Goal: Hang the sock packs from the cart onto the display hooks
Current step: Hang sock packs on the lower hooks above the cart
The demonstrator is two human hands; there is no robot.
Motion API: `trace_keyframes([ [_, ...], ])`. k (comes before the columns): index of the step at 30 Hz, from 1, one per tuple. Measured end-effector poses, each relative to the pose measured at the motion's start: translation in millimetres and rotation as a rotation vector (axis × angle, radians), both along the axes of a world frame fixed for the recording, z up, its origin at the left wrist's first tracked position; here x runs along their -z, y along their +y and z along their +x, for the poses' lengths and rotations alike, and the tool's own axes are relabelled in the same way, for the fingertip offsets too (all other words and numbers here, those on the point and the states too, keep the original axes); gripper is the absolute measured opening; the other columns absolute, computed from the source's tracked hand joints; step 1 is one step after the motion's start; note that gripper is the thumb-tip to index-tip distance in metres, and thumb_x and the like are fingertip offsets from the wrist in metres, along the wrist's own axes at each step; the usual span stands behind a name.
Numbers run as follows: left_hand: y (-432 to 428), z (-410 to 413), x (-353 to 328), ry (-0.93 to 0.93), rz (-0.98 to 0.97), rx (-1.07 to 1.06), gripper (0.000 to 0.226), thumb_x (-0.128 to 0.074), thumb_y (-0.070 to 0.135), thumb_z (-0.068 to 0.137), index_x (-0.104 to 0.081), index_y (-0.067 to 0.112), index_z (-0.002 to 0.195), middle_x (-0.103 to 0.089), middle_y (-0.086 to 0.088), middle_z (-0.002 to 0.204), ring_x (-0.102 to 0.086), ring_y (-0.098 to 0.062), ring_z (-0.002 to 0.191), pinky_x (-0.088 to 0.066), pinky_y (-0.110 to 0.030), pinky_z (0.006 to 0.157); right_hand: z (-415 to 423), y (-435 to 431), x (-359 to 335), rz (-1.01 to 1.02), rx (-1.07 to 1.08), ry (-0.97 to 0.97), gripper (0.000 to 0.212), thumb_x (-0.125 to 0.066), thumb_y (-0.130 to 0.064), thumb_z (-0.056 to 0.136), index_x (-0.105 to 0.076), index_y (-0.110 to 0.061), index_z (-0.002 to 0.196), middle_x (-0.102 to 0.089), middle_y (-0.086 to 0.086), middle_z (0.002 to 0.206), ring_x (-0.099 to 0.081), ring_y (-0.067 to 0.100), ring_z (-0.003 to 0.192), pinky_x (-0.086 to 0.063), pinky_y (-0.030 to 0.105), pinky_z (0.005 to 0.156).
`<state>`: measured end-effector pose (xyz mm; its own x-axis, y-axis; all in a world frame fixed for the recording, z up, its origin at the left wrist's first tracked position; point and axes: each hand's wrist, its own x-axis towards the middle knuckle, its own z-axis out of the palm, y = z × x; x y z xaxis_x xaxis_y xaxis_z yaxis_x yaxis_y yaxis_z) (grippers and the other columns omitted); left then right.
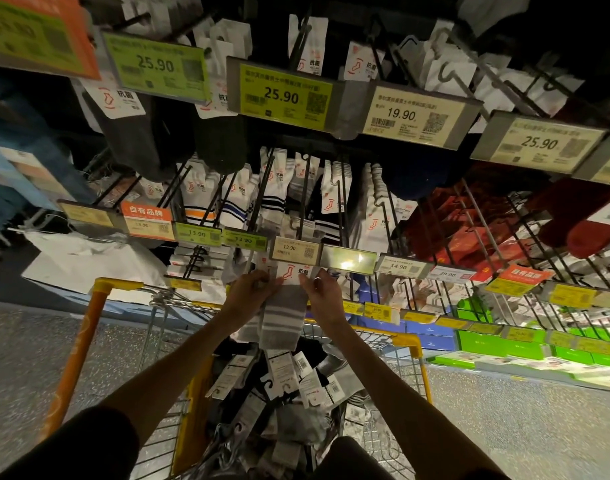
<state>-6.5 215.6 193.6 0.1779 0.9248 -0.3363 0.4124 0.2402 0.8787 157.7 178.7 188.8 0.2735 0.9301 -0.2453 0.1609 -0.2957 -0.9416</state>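
A grey striped sock pack (284,306) is held up just above frame centre, gripped from both sides. Its white card header is pinched at the nine o'clock edge by the left hand (249,287) and at the three o'clock edge by the right hand (322,289); both hands have their fingers curled onto the card. The pack hangs down between the wrists.

Directly at twelve o'clock of the header, and touching or just over it, a 13.90 price tag (294,249) is mounted on the end of a black display hook (301,195). Whether the header has been threaded onto the hook cannot be told. At two o'clock a glare-lit tag holder (348,259) sits beside it. White striped socks (272,199) are hung on neighbouring hooks behind the tag row, crowding the space.

At six o'clock the yellow-rimmed cart (405,341) is seen, filled with loose sock packs (282,379). Red packs (452,230) hang at two o'clock, and green boxes (487,344) are shelved at four o'clock.
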Motion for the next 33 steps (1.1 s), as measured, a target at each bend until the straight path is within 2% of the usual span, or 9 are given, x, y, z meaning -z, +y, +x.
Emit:
trace_keyframes([
  [4, -8.5, -5.0, 4.9, -0.004, 0.036, -0.008, 0.02, -0.066, 0.028, 0.093, -0.068, 0.008, 0.096, -0.067, 0.007, 0.082, -0.067, 0.0, 0.067, -0.054, -0.015, 0.055, 0.2, -6.1, 5.4, 0.037, -0.07, -0.095, 0.023, -0.058, -0.024, 0.098, -0.061, -0.007, 0.112, -0.07, 0.005, 0.106, -0.068, 0.015, 0.092, -0.058, 0.028, 0.073],
  [9, -15.6, -14.0, 12.4, -0.004, 0.043, 0.005, 0.018, -0.065, 0.026, 0.093, -0.067, 0.009, 0.099, -0.066, 0.012, 0.088, -0.067, 0.006, 0.07, -0.055, -0.014, 0.058, -6.9, -10.6, 5.9, 0.013, -0.087, -0.093, 0.018, -0.056, -0.027, 0.099, -0.06, -0.011, 0.107, -0.069, 0.0, 0.097, -0.066, 0.011, 0.085, -0.055, 0.019, 0.066],
  [14, -3.0, -7.9, 2.7, -0.014, 0.04, 0.015, 0.012, -0.066, 0.028, 0.093, -0.066, 0.016, 0.09, -0.067, 0.008, 0.083, -0.067, 0.001, 0.067, -0.054, -0.015, 0.057, -10.2, -2.5, 3.3, 0.018, 0.007, -0.096, 0.024, -0.056, -0.032, 0.097, -0.059, -0.008, 0.099, -0.068, 0.011, 0.09, -0.065, 0.025, 0.083, -0.055, 0.046, 0.07],
  [17, 0.1, -5.1, -1.6, 0.033, 0.058, 0.039, 0.013, -0.065, 0.027, 0.094, -0.064, 0.018, 0.085, -0.065, 0.005, 0.075, -0.062, 0.008, 0.058, -0.047, -0.01, 0.05, -9.4, 0.8, 0.8, 0.031, 0.012, -0.108, 0.032, -0.056, -0.04, 0.095, -0.062, -0.009, 0.099, -0.069, 0.011, 0.09, -0.066, 0.026, 0.083, -0.055, 0.049, 0.073],
  [20, -2.1, -5.5, -2.5, -0.005, 0.038, 0.031, 0.01, -0.063, 0.025, 0.095, -0.064, 0.018, 0.088, -0.066, 0.0, 0.079, -0.065, 0.001, 0.064, -0.051, -0.014, 0.051, -11.7, -1.2, 2.0, 0.052, 0.011, -0.131, 0.045, -0.05, -0.056, 0.089, -0.06, -0.012, 0.096, -0.066, 0.014, 0.087, -0.063, 0.029, 0.081, -0.054, 0.052, 0.071],
  [22, -4.4, -4.9, -3.0, -0.039, 0.037, 0.038, 0.009, -0.064, 0.024, 0.094, -0.064, 0.021, 0.086, -0.069, -0.004, 0.086, -0.068, -0.01, 0.073, -0.056, -0.02, 0.057, -14.0, -6.2, 0.1, 0.091, 0.04, -0.147, 0.033, -0.052, -0.045, 0.095, -0.058, -0.012, 0.093, -0.063, 0.012, 0.082, -0.06, 0.019, 0.071, -0.052, 0.047, 0.065],
  [25, -8.2, -1.3, -4.4, -0.089, 0.072, 0.091, 0.012, -0.064, 0.018, 0.094, -0.063, 0.019, 0.082, -0.068, 0.001, 0.088, -0.07, -0.003, 0.073, -0.057, -0.02, 0.061, -17.1, -16.4, -5.2, 0.172, 0.129, -0.085, 0.01, -0.053, -0.02, 0.1, -0.059, -0.015, 0.093, -0.063, 0.004, 0.077, -0.054, 0.009, 0.065, -0.046, 0.039, 0.057],
  [28, -7.7, 0.3, -0.7, -0.073, 0.068, 0.107, 0.013, -0.065, 0.022, 0.093, -0.066, 0.01, 0.088, -0.071, -0.005, 0.094, -0.072, -0.013, 0.079, -0.062, -0.031, 0.067, -14.8, -20.5, -4.9, 0.181, 0.147, -0.056, 0.009, -0.052, -0.026, 0.099, -0.059, -0.021, 0.096, -0.065, 0.007, 0.084, -0.06, 0.024, 0.075, -0.051, 0.042, 0.063],
  [33, -7.8, -6.4, 10.1, -0.022, 0.0, 0.003, 0.021, -0.066, 0.027, 0.092, -0.068, 0.007, 0.087, -0.069, 0.002, 0.085, -0.066, -0.003, 0.064, -0.058, -0.022, 0.06, -6.1, -5.4, -1.1, 0.008, -0.008, -0.061, 0.029, -0.056, -0.044, 0.095, -0.059, -0.017, 0.105, -0.07, 0.007, 0.091, -0.067, 0.023, 0.083, -0.057, 0.049, 0.073],
])
